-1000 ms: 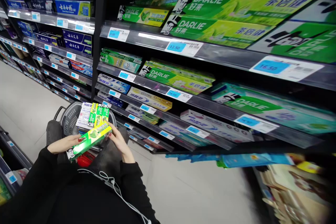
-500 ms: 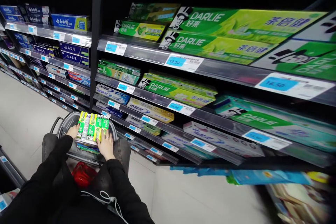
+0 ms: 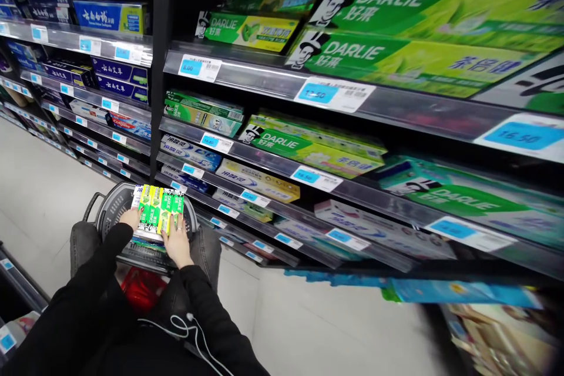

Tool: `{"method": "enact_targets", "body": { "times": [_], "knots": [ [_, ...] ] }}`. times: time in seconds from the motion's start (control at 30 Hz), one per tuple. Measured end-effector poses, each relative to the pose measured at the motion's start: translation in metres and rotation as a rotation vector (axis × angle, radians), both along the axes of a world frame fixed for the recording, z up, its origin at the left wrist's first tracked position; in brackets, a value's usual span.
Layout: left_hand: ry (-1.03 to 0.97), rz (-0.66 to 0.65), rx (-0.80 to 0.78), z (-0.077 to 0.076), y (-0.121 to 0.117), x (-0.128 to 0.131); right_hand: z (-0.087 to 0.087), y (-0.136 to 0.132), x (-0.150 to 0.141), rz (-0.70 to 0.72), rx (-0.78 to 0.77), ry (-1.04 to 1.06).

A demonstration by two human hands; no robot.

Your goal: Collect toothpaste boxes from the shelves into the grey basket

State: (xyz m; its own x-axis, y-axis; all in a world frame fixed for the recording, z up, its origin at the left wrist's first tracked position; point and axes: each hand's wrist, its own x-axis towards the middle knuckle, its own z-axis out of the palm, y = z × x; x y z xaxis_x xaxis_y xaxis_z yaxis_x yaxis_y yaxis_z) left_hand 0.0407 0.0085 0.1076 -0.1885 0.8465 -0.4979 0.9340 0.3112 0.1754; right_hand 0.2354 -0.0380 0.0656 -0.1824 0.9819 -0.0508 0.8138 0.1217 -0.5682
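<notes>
Several green and yellow Darlie toothpaste boxes (image 3: pixel 155 207) lie side by side on top of a stack in a dark grey shopping basket (image 3: pixel 110 215). A pale box (image 3: pixel 138 192) shows at the left edge of the row. My left hand (image 3: pixel 131 219) grips the row from its left side, its fingertips on a green box. From the near right corner, my right hand (image 3: pixel 177 245) holds the boxes, fingers lying over their ends. Other boxes (image 3: pixel 152 245) show beneath the top layer, mostly hidden. The basket sits between my knees.
Shelves of toothpaste rise ahead and to the right, with a jutting price rail (image 3: pixel 264 79). A dark upright post (image 3: pixel 162 70) divides the bays. Below the basket is a red object (image 3: pixel 143 289). White earphone cable (image 3: pixel 180 329) hangs over my lap. Blue packs (image 3: pixel 462 294) are at lower right.
My left hand has moved slightly right along the boxes. The pale box, earlier between green ones, now shows at the left edge. The shelves appear larger and shifted in view.
</notes>
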Motion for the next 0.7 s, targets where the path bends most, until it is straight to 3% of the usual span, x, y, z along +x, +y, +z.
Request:
{"method": "enact_targets", "body": {
  "times": [0.27, 0.43, 0.5, 0.57, 0.63, 0.7],
  "knots": [
    [0.04, 0.017, -0.027, 0.001, 0.0, -0.001, 0.009, 0.001, -0.004, 0.044, -0.102, -0.197],
    [0.044, 0.004, 0.052, 0.02, -0.009, 0.006, 0.023, -0.002, -0.002, -0.003, -0.092, -0.246],
    [0.052, 0.002, 0.112, 0.039, -0.007, 0.007, 0.023, -0.008, 0.014, -0.051, -0.007, -0.234],
    [0.067, 0.001, 0.18, 0.067, 0.002, 0.007, 0.01, -0.016, 0.037, -0.085, 0.099, -0.193],
    [0.077, -0.027, 0.297, 0.108, 0.015, 0.006, -0.015, -0.022, 0.063, -0.193, 0.177, -0.166],
    [0.065, -0.106, 0.52, 0.165, 0.031, 0.01, -0.043, -0.026, 0.083, -0.378, 0.191, -0.191]
  ]
}}
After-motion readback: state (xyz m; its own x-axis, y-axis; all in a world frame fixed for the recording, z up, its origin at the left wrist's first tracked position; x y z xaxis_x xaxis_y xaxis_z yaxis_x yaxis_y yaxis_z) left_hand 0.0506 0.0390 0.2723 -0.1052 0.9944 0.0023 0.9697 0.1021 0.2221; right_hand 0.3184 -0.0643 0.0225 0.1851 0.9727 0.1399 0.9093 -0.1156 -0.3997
